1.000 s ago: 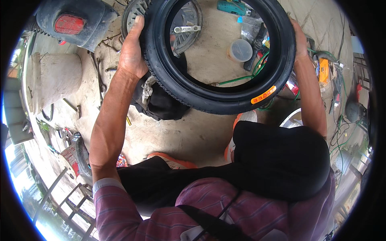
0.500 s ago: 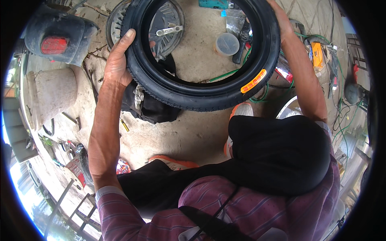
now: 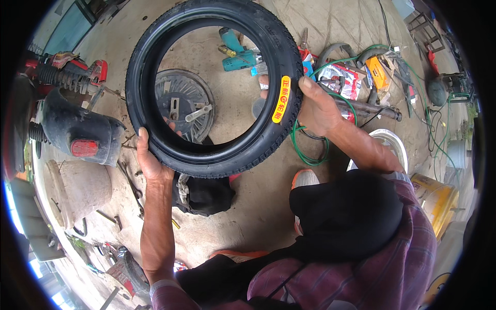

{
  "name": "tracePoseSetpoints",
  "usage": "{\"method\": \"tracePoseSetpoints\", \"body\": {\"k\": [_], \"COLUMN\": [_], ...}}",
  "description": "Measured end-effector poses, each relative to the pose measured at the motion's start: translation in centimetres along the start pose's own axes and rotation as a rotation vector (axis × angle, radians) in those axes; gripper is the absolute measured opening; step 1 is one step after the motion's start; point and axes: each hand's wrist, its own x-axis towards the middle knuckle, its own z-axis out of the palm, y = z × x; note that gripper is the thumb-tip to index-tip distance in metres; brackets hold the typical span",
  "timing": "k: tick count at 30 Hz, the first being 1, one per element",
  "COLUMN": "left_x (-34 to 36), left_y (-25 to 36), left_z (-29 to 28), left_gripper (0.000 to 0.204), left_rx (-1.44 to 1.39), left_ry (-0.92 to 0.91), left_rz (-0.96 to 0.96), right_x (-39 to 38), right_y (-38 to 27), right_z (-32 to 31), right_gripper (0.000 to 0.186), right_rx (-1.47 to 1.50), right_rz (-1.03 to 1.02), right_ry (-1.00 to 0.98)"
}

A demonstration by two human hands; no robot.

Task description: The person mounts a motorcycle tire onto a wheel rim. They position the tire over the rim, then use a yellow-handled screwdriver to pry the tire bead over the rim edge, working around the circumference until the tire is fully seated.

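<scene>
My left hand [image 3: 155, 161] pinches the lower left of the black tyre [image 3: 213, 164], thumb on the outside and fingertips showing inside the ring. My right hand [image 3: 321, 107] clamps its right side, thumb against the tread, a couple of fingers curling into the opening. Between them I hold the tyre out in front of me, above the floor [image 3: 258, 201], its opening facing up toward me. A rounded yellow label [image 3: 281, 99] sits on the sidewall just beside my right thumb.

Through the opening I see a ribbed round metal wheel part [image 3: 181, 93] lying on the floor, a silver arm [image 3: 199, 113] across it, and farther up a teal power tool [image 3: 239, 61]. Just below the tyre lies a bunched black cloth [image 3: 209, 196].

To the left are a dark plastic cover [image 3: 67, 121] with a red reflector [image 3: 84, 148], a pale, grimy bucket [image 3: 80, 188] and some hand tools [image 3: 133, 187]. On the right, a green hose [image 3: 310, 156] loops near my right wrist, an orange box [image 3: 378, 72] lies farther off, and a yellow bucket [image 3: 436, 199] stands beyond my black-clad knee [image 3: 346, 214].
</scene>
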Motion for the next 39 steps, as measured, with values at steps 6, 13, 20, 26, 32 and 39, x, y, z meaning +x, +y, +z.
{"method": "tracePoseSetpoints", "body": {"k": [6, 13, 20, 26, 32, 39], "left_x": [-0.2, -0.6, 0.3, 0.0, -0.1, 0.2], "left_y": [-0.5, -0.6, -1.4, -1.8, -2.0, -2.5], "left_z": [-1.3, -0.2, -1.8, -2.2, -2.7, -3.2], "left_gripper": [0.070, 0.092, 0.074, 0.061, 0.068, 0.066], "left_rx": [-0.053, -0.044, 0.036, 0.026, -0.005, -0.011], "left_ry": [-0.111, -0.246, -0.239, -0.187, -0.144, -0.171], "left_rz": [-0.017, -0.061, -0.036, -0.084, -0.119, -0.131], "right_x": [0.4, 3.8, 4.4, 4.2, 4.2, 4.0], "right_y": [-1.4, -3.5, -3.0, -3.3, -2.8, -2.1], "right_z": [1.0, -3.5, -5.6, -5.7, -5.2, -6.2], "right_gripper": [0.074, 0.079, 0.085, 0.088, 0.089, 0.089], "right_rx": [-0.075, -0.037, -0.005, -0.071, -0.118, -0.077], "right_rz": [0.028, 0.042, 0.037, 0.038, 0.054, 0.067], "right_ry": [-0.009, -0.083, -0.131, -0.151, -0.128, -0.145]}}
